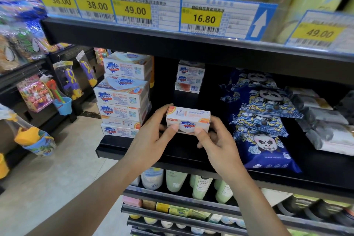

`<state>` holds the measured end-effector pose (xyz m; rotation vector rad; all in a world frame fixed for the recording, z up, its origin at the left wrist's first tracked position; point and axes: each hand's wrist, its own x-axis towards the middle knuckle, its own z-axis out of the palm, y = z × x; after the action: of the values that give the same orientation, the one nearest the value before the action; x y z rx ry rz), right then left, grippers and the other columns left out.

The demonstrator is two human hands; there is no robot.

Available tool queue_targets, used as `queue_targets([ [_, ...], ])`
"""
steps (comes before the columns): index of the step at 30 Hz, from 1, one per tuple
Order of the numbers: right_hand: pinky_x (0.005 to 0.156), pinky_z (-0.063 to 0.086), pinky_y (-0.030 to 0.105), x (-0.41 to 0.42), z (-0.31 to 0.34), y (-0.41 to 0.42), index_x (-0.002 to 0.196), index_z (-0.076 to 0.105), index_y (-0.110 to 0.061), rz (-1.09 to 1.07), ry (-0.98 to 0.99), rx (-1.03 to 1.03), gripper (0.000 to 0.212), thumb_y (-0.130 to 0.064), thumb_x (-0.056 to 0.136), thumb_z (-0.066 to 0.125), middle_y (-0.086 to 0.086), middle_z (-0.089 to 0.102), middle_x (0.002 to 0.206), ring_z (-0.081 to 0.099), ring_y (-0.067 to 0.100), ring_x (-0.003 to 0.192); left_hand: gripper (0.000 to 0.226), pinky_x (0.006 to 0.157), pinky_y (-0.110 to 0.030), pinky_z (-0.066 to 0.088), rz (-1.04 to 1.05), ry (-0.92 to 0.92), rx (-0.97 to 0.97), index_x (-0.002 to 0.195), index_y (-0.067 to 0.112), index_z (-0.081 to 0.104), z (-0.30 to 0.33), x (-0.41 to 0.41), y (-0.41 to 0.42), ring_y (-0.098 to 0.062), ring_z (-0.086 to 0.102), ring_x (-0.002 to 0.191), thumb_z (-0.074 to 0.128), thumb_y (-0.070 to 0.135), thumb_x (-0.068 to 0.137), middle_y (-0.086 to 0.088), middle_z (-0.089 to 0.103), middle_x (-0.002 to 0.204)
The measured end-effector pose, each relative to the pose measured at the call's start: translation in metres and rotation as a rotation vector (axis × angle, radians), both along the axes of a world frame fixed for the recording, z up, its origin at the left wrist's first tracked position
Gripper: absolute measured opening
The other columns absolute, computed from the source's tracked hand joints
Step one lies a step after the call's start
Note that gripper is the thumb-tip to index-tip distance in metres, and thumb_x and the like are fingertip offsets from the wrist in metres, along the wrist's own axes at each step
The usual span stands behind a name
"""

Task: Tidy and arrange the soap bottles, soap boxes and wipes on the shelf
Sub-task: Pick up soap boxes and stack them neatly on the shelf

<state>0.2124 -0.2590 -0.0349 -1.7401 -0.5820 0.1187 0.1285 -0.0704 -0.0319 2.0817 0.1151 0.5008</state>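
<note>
Far left of the black shelf [134,147]: a tall stack of soap boxes [122,96] is standing at the shelf's end, five or so high, but the boxes are sitting skewed to one another, edges not lining up, so that stack is looking only roughly done. Next right, the left hand [153,140] is gripping the left end of one soap box [188,120], thumb on the front face, fingers curled around its left end. The box is being held level just above the bare middle of the shelf, logo facing the camera; can't tell if its base is touching the board. The right hand [214,142] is pinching the box's right end, thumb on the front lower corner, remaining fingers curled underneath. Behind the held box, a short stack of three boxes [189,76] is sitting at the back, well apart from the tall stack. Further right, blue panda wipes packs [264,120] are lying overlapped in a sliding row front to back, and grey wipes packs [325,120] are piled loosely at the far right, both looking untidied. Bottles [199,186] are standing on the shelf below. Judgement: early to midway, soap boxes in progress, wipes and bottles likely left.
</note>
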Motion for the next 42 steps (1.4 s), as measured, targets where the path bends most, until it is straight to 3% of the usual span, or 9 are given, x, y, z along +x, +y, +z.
queue_targets([
  [7,0.085,0.058,0.053,-0.0009,0.0002,0.0031,0.132,0.06,-0.041,-0.019,-0.003,-0.022,0.033,-0.046,0.099,0.063,-0.013,0.072,0.103,0.066,0.017,0.079,0.045,0.093,-0.038,0.06,0.018,0.029,-0.01,0.143,0.051,0.036,-0.0008,-0.0008,0.0016,-0.005,0.071,0.105,0.054,0.045,0.102,0.026,0.068,0.123],
  [14,0.087,0.059,0.048,-0.0018,-0.0018,0.0048,0.135,0.057,-0.042,-0.032,-0.031,-0.03,0.035,-0.044,0.1,0.063,-0.016,0.071,0.107,0.067,0.017,0.08,0.06,0.088,-0.042,0.062,0.029,0.04,-0.003,0.152,0.037,0.041,0.0011,-0.0025,-0.001,-0.008,0.073,0.099,0.048,0.058,0.097,0.022,0.069,0.123],
  [20,0.085,0.06,0.036,-0.0036,-0.0028,0.0041,0.148,0.04,-0.048,-0.027,-0.058,-0.044,0.062,-0.037,0.096,0.072,-0.018,0.068,0.115,0.069,0.012,0.092,0.067,0.085,-0.04,0.062,0.057,0.051,0.002,0.155,0.031,0.04,0.0022,-0.0027,-0.0006,-0.006,0.073,0.096,0.048,0.061,0.096,0.02,0.071,0.118],
  [28,0.078,0.055,0.025,-0.0039,0.0003,0.0019,0.154,0.02,-0.06,0.011,-0.099,-0.056,0.101,-0.008,0.09,0.077,-0.012,0.067,0.113,0.066,0.015,0.079,0.054,0.082,-0.031,0.06,0.067,0.061,0.014,0.151,0.031,0.044,0.0015,-0.002,-0.0003,-0.004,0.072,0.093,0.048,0.053,0.102,0.02,0.072,0.117],
  [33,0.075,0.055,0.028,-0.0044,-0.0006,0.0025,0.153,0.016,-0.062,-0.002,-0.149,-0.029,0.103,-0.006,0.091,0.075,-0.016,0.064,0.117,0.067,0.018,0.084,0.037,0.083,-0.033,0.06,0.05,0.036,0.017,0.141,0.041,0.049,0.0007,-0.0018,0.0004,-0.008,0.072,0.092,0.049,0.049,0.104,0.018,0.073,0.115],
  [38,0.073,0.056,0.028,-0.0035,-0.0021,0.0018,0.151,0.017,-0.064,-0.012,-0.17,-0.015,0.105,-0.003,0.09,0.076,-0.021,0.056,0.129,0.066,0.019,0.079,0.041,0.084,-0.037,0.061,0.038,0.029,0.021,0.141,0.04,0.05,-0.0016,-0.0028,-0.0006,-0.009,0.072,0.093,0.048,0.054,0.103,0.02,0.073,0.116],
  [42,0.067,0.051,0.022,-0.0018,-0.0042,0.001,0.148,0.029,-0.062,-0.023,-0.193,-0.054,0.096,-0.003,0.09,0.075,-0.017,0.056,0.129,0.057,0.014,0.066,0.042,0.084,-0.034,0.061,0.034,0.03,0.013,0.144,0.038,0.05,-0.0024,-0.0017,0.0001,-0.006,0.071,0.094,0.048,0.052,0.104,0.021,0.073,0.117],
])
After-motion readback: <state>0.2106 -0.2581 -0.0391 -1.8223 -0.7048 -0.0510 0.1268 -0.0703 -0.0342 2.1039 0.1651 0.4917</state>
